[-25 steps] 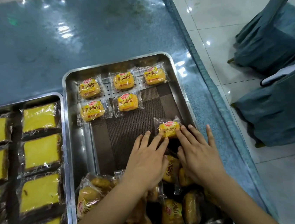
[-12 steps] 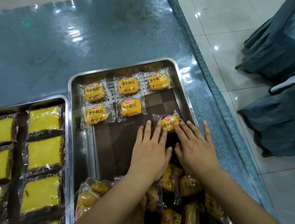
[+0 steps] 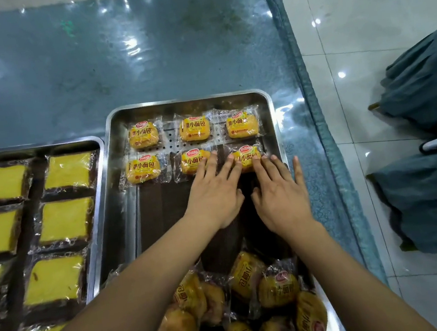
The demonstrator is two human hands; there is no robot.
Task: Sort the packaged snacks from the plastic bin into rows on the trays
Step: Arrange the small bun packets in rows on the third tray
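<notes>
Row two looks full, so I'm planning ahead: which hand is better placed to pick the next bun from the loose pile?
Probably the right. The right hand lies straight beyond the nearest loose buns and need only draw back; the left hand has its forearm over the left ones.

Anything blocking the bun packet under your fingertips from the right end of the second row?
Nothing visible. The bun packet lies in that spot, apart from the middle packet and just inside the tray wall. Fingertips of the left hand and right hand rest on its near edge.
</notes>
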